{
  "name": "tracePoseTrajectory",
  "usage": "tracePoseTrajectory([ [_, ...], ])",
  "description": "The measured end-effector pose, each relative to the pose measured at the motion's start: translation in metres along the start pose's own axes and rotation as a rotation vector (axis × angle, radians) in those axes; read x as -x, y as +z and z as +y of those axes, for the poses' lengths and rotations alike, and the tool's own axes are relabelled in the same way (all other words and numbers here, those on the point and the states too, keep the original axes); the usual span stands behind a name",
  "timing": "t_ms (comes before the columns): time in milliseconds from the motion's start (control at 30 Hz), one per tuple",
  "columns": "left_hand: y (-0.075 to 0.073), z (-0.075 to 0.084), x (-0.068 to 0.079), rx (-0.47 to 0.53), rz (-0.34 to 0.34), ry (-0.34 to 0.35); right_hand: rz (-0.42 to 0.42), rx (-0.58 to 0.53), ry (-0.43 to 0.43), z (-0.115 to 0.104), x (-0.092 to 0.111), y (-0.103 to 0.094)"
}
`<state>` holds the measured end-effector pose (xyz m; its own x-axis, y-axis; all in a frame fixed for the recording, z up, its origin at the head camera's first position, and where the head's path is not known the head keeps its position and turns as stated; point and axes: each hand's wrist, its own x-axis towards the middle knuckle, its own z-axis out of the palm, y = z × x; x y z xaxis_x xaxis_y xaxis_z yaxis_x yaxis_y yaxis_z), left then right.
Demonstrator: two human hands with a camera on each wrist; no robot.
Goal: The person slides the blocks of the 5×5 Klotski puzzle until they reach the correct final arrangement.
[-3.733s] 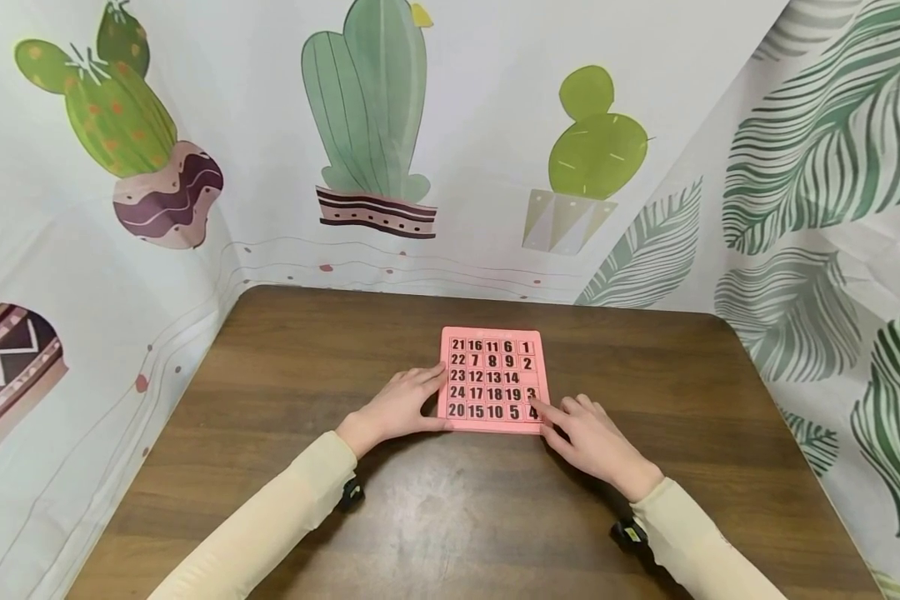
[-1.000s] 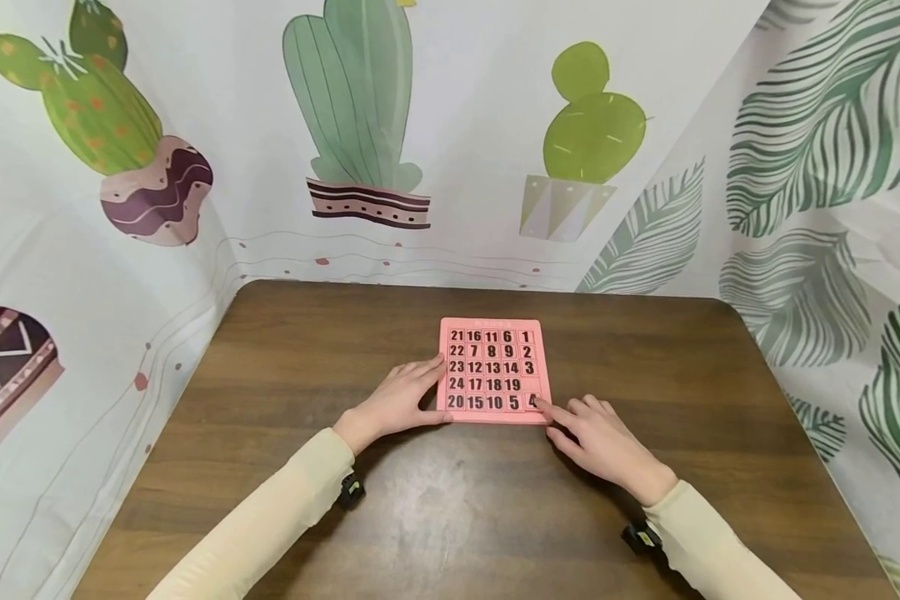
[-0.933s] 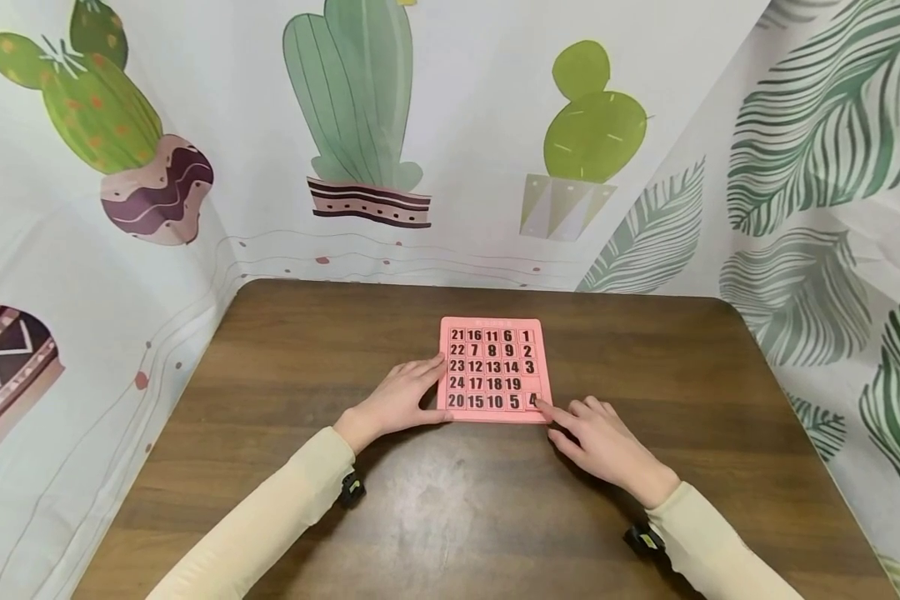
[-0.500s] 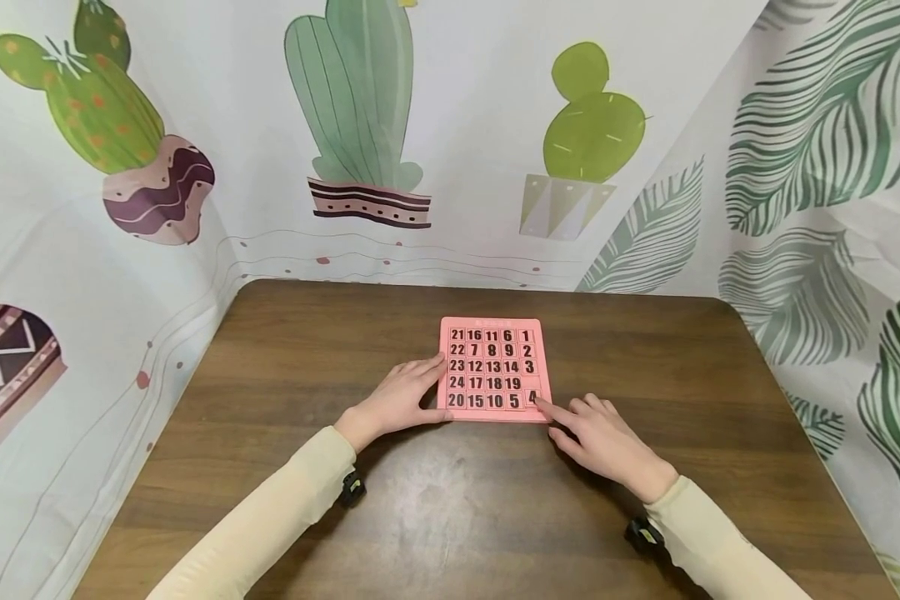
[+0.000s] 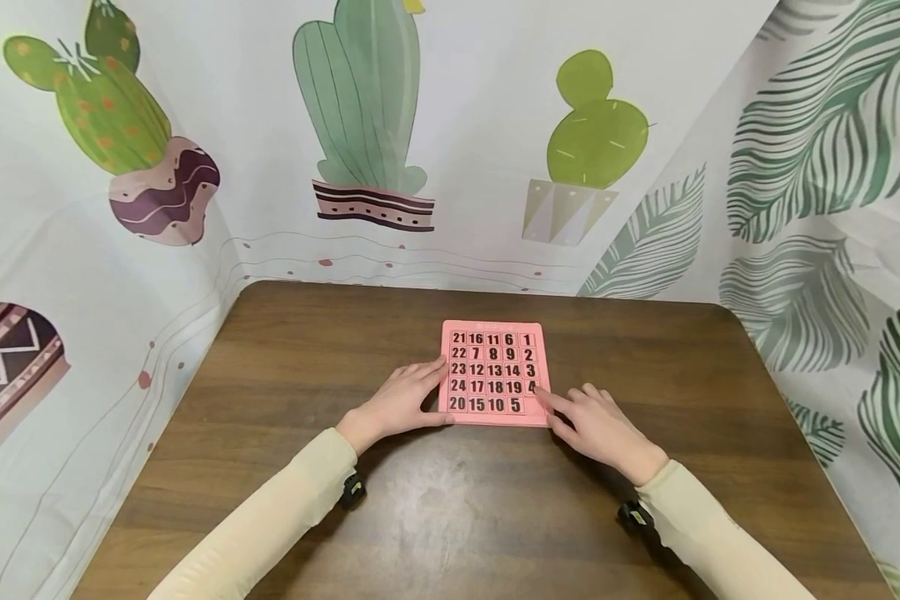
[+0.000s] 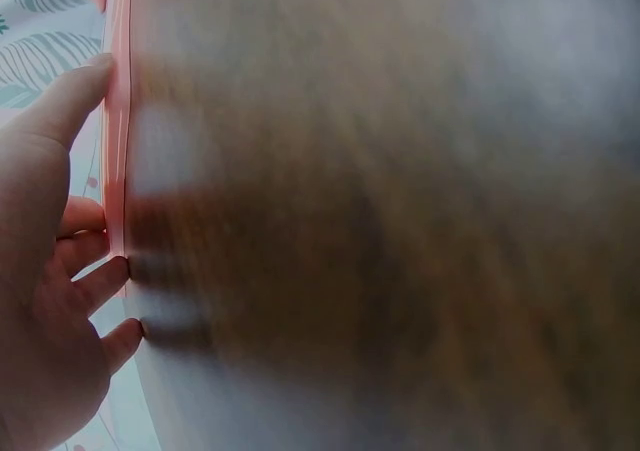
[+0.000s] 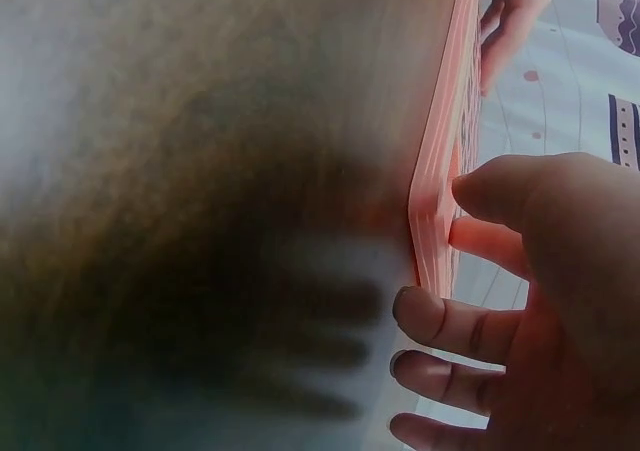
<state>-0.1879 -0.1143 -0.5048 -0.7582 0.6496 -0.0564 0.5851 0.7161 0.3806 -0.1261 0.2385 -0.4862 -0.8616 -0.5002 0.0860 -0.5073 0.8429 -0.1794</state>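
Observation:
A pink sliding number puzzle (image 5: 487, 326) lies flat on the table, its black-numbered tiles in rows. My left hand (image 5: 399, 403) rests against its left side, fingertips at the left edge and thumb on the near left corner. In the left wrist view, the left thumb (image 6: 70, 101) touches the pink frame's edge. My right hand (image 5: 596, 423) has its index fingertip on the 4 tile (image 5: 531, 387), partly covering it, below the 3. The right thumb (image 7: 500, 191) touches the frame near the corner. The near right slot holds no tile.
The puzzle sits near the back of the brown wooden table (image 5: 435, 517). A white backdrop (image 5: 487, 125) printed with cacti and leaves stands behind it. Dark wrist devices are strapped at both sleeves.
Under the right index finger, the 4 tile has slid up from the near right corner into the slot below the 3. Earlier, the 3 moved up likewise. The left hand stays put.

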Motion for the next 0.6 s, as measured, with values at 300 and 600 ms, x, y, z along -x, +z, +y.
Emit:
tracePoseTrajectory([
  [300,0.000,0.000,0.000,-0.017,-0.003,-0.001,0.022,-0.005,-0.001,-0.001,-0.001,0.001],
  [600,-0.002,0.002,0.000,-0.014,-0.002,0.011,0.100,0.006,-0.109,-0.013,-0.004,0.001],
])
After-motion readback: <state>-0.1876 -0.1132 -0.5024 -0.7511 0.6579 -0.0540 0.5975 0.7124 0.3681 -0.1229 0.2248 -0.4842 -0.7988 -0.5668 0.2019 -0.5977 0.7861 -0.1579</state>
